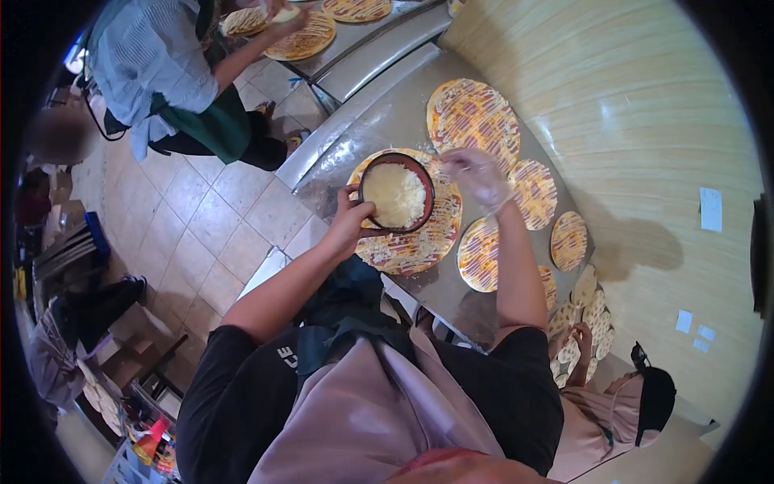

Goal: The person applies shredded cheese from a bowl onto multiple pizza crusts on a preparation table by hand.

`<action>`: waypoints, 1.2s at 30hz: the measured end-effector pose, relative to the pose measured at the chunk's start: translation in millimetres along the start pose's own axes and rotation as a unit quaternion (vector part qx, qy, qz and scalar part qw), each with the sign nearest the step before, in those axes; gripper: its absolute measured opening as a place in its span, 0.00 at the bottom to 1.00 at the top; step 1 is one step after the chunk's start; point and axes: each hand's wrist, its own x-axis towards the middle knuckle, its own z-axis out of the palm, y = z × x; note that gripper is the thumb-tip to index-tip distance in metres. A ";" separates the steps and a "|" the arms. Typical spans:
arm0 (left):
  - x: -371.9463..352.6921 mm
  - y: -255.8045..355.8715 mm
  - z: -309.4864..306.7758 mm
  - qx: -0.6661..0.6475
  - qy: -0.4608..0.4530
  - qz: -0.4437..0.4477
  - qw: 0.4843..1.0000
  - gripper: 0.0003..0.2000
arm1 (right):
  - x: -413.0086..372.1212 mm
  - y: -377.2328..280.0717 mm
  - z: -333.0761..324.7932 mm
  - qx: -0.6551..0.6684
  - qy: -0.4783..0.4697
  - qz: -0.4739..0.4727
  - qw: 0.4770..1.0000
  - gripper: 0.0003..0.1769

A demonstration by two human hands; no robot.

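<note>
My left hand (351, 222) grips the near left side of a round dark bowl (426, 179), thumb over its rim. Shredded cheese (409, 198) lies inside, heaped toward the right, with a paler, flatter area at the left. Beneath the bowl is a large pizza (435, 238) topped with orange and pinkish stripes and pale shreds. In a clear plastic glove, my right hand (480, 177) hovers at the pizza's upper right edge. Its fingers point left and look drawn together; what they hold, if anything, is too small to see.
Another large pizza (474, 121) and smaller ones (534, 194) cover the right of the metal table (330, 165). More rounds (592, 319) lie beyond, by a co-worker (605, 419). A second co-worker (161, 73) handles pizzas at the upper left table. A wall (645, 121) borders the right.
</note>
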 end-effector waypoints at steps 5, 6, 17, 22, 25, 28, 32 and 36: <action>12.3 -6.0 23.5 0.015 -0.030 -0.017 0.999 0.30 | -16.4 -37.5 61.7 -0.428 -0.108 -0.053 0.896 0.31; 16.3 -7.5 25.6 0.025 -0.030 -0.015 0.999 0.29 | -14.4 -37.3 69.6 -0.430 -0.105 -0.054 0.895 0.31; 42.4 3.0 59.9 -0.011 -0.070 -0.063 0.995 0.30 | 4.1 39.9 22.6 -0.165 -0.035 0.018 0.986 0.13; 61.5 3.8 69.0 -0.026 -0.046 -0.055 0.997 0.30 | 28.5 39.9 -43.9 0.145 0.053 0.187 0.970 0.10; 63.1 0.5 57.2 -0.037 -0.047 -0.055 0.997 0.30 | 52.7 94.3 -75.5 0.063 0.108 0.243 0.962 0.10; 50.8 1.6 44.6 -0.044 -0.037 -0.056 0.997 0.30 | 80.1 135.6 -83.9 -0.100 0.068 0.191 0.974 0.12; 33.6 -1.6 25.2 -0.067 -0.023 -0.045 0.996 0.31 | 124.9 127.8 -67.1 -0.285 0.055 0.171 0.942 0.15; 18.8 -6.7 3.9 -0.075 -0.012 -0.055 0.996 0.32 | 186.5 151.3 -73.6 -0.333 0.077 0.177 0.923 0.14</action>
